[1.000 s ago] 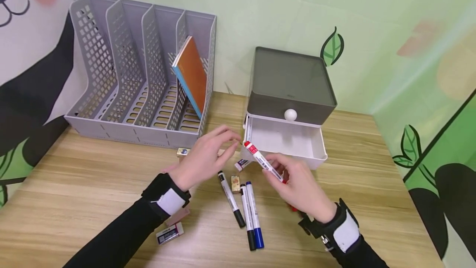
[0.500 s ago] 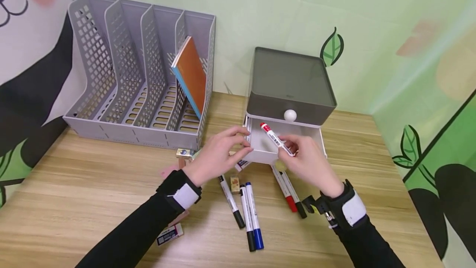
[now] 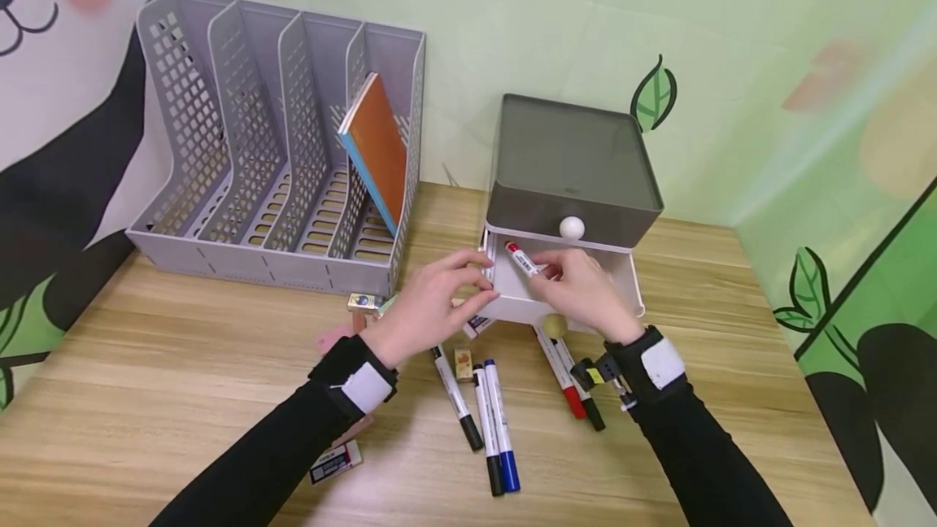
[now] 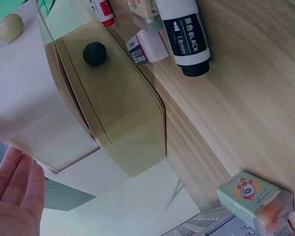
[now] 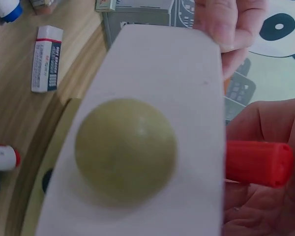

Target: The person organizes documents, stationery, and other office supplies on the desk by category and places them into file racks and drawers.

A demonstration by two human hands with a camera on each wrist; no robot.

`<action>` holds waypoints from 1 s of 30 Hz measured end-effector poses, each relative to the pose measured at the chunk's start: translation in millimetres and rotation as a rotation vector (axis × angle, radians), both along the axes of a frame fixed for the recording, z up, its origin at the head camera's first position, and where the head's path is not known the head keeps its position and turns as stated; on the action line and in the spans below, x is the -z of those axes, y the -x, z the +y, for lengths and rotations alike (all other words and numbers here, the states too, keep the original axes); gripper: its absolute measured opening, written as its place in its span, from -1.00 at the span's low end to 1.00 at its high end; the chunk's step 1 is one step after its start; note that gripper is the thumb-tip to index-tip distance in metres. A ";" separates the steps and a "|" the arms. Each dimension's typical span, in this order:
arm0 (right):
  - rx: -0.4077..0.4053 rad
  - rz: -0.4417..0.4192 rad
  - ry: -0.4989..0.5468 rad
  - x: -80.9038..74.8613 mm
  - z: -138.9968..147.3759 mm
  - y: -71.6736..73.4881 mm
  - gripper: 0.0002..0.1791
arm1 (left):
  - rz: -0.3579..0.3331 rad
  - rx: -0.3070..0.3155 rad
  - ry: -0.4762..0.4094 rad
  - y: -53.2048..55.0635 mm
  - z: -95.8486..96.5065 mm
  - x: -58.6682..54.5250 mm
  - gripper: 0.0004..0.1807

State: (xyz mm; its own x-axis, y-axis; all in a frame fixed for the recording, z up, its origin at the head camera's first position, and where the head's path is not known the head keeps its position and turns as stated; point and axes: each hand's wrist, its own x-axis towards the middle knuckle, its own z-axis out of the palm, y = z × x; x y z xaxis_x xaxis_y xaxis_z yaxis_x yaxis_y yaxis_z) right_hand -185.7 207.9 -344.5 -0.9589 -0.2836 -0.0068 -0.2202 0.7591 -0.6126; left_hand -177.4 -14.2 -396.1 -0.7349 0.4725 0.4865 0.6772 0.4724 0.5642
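My right hand [image 3: 578, 287] holds a white marker with red ends [image 3: 521, 259] inside the pulled-out white drawer [image 3: 512, 309]. Past the drawer front, in the right wrist view, the marker's red cap [image 5: 258, 163] shows beside that hand's palm. My left hand [image 3: 432, 307] is at the drawer's left front corner, thumb and fingertips touching or very close to it. Its fingers [image 4: 17, 177] look relaxed and fairly straight in the left wrist view. A round yellowish knob [image 3: 555, 325] sits on the drawer front. Above it is the dark grey upper drawer with a white knob [image 3: 572, 228].
Black and blue markers [image 3: 502, 429] lie on the wooden table in front. Another red marker [image 3: 562, 376] and a black-capped one [image 3: 589, 409] lie right of them. Erasers [image 3: 335, 462] and small boxes [image 3: 464, 364] lie around. A grey file rack [image 3: 293, 263] holds an orange notebook [image 3: 381, 153].
My right hand has carried the red marker from in front of the drawer to inside it and lowered it. My left hand has shifted right to the drawer corner.
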 end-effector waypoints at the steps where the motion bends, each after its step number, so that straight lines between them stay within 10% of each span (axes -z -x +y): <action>1: 0.002 -0.015 -0.002 1.3 -0.9 1.7 -0.54 | -0.002 0.000 -0.002 0.0 -0.1 0.2 -0.79; 30: -0.087 -0.101 0.090 13.7 -21.0 15.4 -0.55 | 0.006 -0.010 -0.017 0.7 0.0 1.6 -0.78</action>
